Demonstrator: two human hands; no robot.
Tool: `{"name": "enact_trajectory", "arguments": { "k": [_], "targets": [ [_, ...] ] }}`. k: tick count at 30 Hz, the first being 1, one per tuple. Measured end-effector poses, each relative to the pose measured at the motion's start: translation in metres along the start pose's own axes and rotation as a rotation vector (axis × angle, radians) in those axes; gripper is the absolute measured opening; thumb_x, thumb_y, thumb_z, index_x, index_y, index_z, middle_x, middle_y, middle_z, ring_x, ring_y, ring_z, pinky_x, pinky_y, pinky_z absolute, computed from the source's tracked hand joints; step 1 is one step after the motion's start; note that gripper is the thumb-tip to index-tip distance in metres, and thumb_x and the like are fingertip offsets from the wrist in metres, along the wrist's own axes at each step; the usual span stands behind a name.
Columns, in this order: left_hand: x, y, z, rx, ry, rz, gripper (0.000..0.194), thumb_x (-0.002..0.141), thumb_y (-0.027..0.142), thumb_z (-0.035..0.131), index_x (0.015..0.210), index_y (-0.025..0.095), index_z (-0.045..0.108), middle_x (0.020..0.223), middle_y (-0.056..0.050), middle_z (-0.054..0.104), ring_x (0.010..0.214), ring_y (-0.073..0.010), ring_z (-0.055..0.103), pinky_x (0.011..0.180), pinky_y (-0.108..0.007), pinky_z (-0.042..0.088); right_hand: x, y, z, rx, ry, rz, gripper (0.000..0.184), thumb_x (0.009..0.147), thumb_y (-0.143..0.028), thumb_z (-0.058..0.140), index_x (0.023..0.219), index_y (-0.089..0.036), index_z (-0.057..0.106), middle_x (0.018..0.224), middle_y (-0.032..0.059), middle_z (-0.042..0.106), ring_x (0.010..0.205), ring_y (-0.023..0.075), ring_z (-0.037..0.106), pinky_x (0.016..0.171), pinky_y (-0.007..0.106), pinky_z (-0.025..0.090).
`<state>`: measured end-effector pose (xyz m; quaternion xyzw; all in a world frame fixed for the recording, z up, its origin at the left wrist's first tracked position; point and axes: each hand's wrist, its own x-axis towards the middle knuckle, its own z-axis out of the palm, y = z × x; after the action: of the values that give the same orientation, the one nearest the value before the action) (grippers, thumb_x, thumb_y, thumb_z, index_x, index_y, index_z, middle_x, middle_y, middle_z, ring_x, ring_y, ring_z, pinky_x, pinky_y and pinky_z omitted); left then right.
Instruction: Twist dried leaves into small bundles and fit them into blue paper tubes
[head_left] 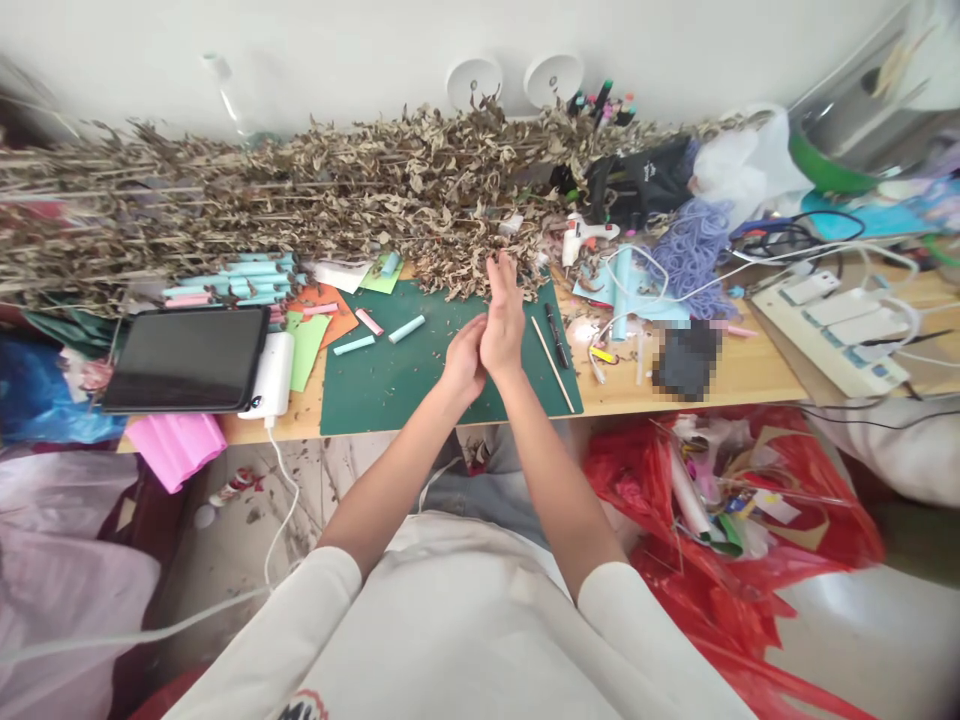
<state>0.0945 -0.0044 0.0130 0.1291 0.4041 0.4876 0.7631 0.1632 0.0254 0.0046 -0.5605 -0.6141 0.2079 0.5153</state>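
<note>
Over the green cutting mat (390, 390), my left hand (465, 358) and my right hand (504, 318) lie palm against palm. The right fingers stretch out flat toward the dried leaves; the left hand sits lower, slightly cupped, its fingers partly hidden. No object shows between the palms, though the space there is out of sight. On the mat left of my hands are a light blue paper roll (407, 329), a second blue roll (354, 345) and a pink roll (369, 321). To the right lie a thin wooden stick (553, 365) and a black pen (556, 335).
Dried leafy stems (300, 190) fill the back of the table. At left are a black tablet (187, 358), a white power bank (271, 375) and stacked paper rolls (255, 280). At right are a glue gun (585, 238), purple yarn (690, 260) and a power strip (832, 330).
</note>
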Motion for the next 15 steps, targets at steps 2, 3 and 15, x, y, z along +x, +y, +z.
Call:
{"name": "enact_trajectory", "arguments": {
  "k": [2, 3, 15],
  "targets": [
    [0.005, 0.004, -0.005, 0.014, -0.008, -0.011, 0.038, 0.086, 0.005, 0.057, 0.122, 0.016, 0.062, 0.084, -0.004, 0.074, 0.075, -0.0133, 0.067, 0.076, -0.025, 0.053, -0.012, -0.001, -0.007, 0.008, 0.080, -0.008, 0.073, 0.098, -0.066, 0.006, 0.143, -0.031, 0.052, 0.153, 0.0037, 0.049, 0.151, 0.0218, 0.034, 0.125, 0.053, 0.024],
    [0.007, 0.008, -0.007, 0.009, -0.007, -0.031, 0.035, 0.086, 0.004, 0.056, 0.118, 0.014, 0.063, 0.078, -0.004, 0.073, 0.070, -0.0125, 0.066, 0.073, -0.024, 0.053, -0.019, -0.003, -0.011, 0.001, 0.113, -0.015, 0.067, 0.101, -0.061, 0.012, 0.136, -0.028, 0.059, 0.146, 0.0058, 0.057, 0.145, 0.0221, 0.043, 0.123, 0.051, 0.031],
    [0.006, 0.009, -0.030, 0.332, -0.083, 0.084, 0.026, 0.090, 0.010, 0.052, 0.113, 0.013, 0.063, 0.087, -0.003, 0.067, 0.077, -0.0114, 0.062, 0.078, -0.024, 0.050, -0.060, 0.017, -0.036, -0.155, -0.155, -0.135, 0.026, 0.090, -0.018, 0.056, 0.109, -0.023, 0.073, 0.112, 0.0072, 0.074, 0.103, 0.0251, 0.063, 0.093, 0.043, 0.053]
  ]
}}
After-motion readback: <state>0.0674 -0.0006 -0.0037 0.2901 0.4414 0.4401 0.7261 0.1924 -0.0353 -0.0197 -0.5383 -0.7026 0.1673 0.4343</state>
